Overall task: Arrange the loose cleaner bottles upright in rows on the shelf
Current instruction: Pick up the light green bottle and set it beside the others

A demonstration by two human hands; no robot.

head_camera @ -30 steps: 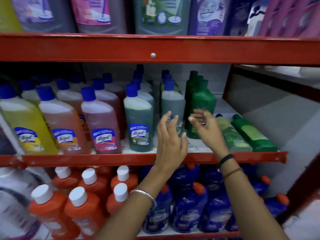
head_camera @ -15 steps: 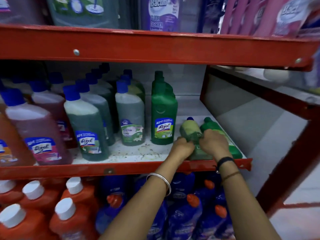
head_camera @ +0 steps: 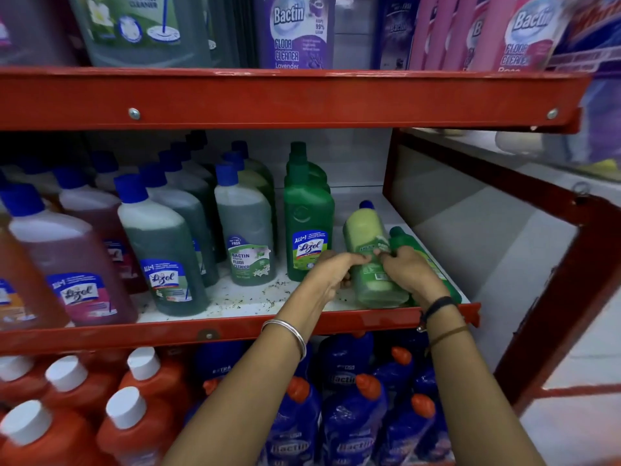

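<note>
Middle shelf (head_camera: 235,331), right end. Two loose bottles lie on their sides, caps pointing to the far wall: a pale green bottle (head_camera: 364,230) with a blue cap, and just right of it, touching, a dark green bottle (head_camera: 400,238). To their left stands an upright dark green bottle row (head_camera: 307,216), then grey-green and pink rows further left.

Handling, as a judgement: both lying bottles look full, so fairly heavy for their size, with weight shifting toward the base as they tip up. Plastic walls are stiff but will give a little under squeeze; the glossy label wrap may be slippery. The waist below the shoulder is the safest place to hold, with a thumb across the label; the neck alone would let the body swing.

Left hand (head_camera: 327,275) reaches in palm down, its fingers curled onto the near left side of the pale green bottle; the grip looks closed on it. Right hand (head_camera: 411,272) lies over the seam between the two bottles, fingers bent on the label. Which bottle its grip holds, I cannot tell. Both forearms rise from low near, wrists over the shelf lip.
</note>
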